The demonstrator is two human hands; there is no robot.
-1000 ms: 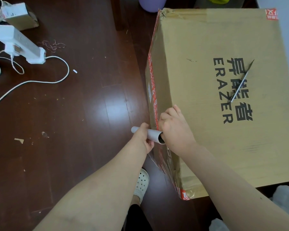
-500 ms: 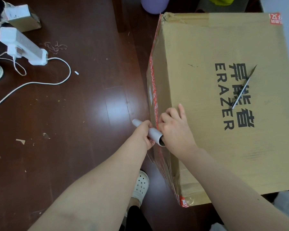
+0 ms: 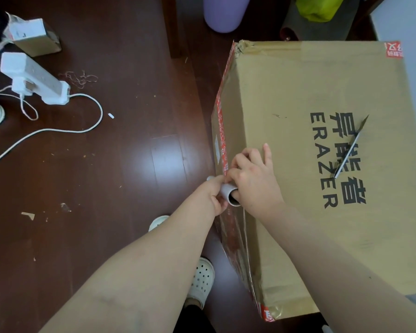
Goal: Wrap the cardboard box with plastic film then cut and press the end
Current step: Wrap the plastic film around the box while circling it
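Note:
A large brown cardboard box [image 3: 298,97] printed with black "ERAZER" letters stands on the dark wooden floor. A grey film roll [image 3: 229,193] is held against the box's left top edge. My left hand [image 3: 216,197] grips the roll's lower end from the left. My right hand [image 3: 252,179] holds the roll's upper open end, fingers curled over the box edge. Clear film [image 3: 235,241] clings to the box's left side below the roll. A thin blade [image 3: 350,147] lies on the box top at the right.
A white power strip [image 3: 34,79] and its cable [image 3: 87,127] lie on the floor at the left, near a small carton [image 3: 33,37]. A purple object [image 3: 222,13] stands behind the box. My white shoe [image 3: 201,281] shows below my arms. Scraps dot the floor.
Both hands have carried the roll a little farther along the box's left edge, away from me. The roll has tilted steeper, and more film covers the side below it.

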